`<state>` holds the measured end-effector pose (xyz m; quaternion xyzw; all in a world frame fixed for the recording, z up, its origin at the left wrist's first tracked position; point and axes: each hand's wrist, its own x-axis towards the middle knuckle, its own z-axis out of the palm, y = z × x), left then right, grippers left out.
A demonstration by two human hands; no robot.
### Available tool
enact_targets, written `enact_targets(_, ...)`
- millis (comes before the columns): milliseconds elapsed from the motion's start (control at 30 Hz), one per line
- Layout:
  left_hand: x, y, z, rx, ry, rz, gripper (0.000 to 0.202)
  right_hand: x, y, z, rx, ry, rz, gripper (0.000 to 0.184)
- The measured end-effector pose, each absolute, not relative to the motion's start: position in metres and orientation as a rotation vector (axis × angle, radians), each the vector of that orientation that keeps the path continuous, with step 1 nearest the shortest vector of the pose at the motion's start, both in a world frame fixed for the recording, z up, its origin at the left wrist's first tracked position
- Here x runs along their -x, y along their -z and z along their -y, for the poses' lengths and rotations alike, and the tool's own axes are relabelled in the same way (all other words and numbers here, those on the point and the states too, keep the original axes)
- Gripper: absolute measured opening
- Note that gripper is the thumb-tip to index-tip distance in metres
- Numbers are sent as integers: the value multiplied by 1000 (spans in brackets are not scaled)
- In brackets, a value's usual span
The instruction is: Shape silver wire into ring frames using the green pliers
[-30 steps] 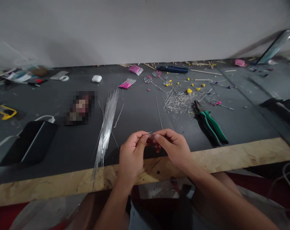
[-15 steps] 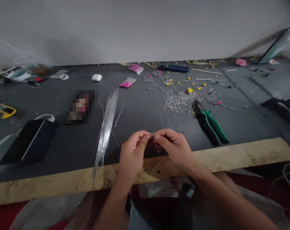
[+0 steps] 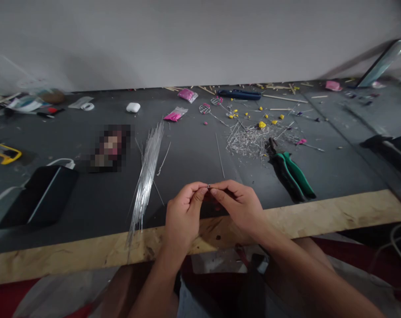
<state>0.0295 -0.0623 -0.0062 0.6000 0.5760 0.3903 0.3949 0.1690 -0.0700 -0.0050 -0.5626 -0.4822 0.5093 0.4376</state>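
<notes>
Head view: two small clear bags (image 3: 175, 115) near the back of the bench (image 3: 88, 198) hold pink bits — what exactly is too small to tell. From the left, a dark phone (image 3: 38, 195) on a white cable lies flat, well apart from a long bundle of wires (image 3: 146, 176) that runs from mid-bench out over the pale wooden front edge (image 3: 71, 258). Just right of it, above that edge, the left hand (image 3: 182, 216) and the right hand (image 3: 241, 207) meet fingertip to fingertip, both pinched shut on a tiny wire piece (image 3: 208, 187) held between them, off the surface. The dark mat ahead of the hands is open but for one loose wire (image 3: 219, 155). Further right lie a heap of wire offcuts (image 3: 249, 141) with yellow bits — and green-handled pliers (image 3: 291, 170) just beside it.
</notes>
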Motion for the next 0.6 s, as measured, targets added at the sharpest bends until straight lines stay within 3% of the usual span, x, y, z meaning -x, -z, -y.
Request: enact_targets(600,-30,8,61,-1429,-1019,-1460,20,-167,2,66,1379,-1316,1080,11)
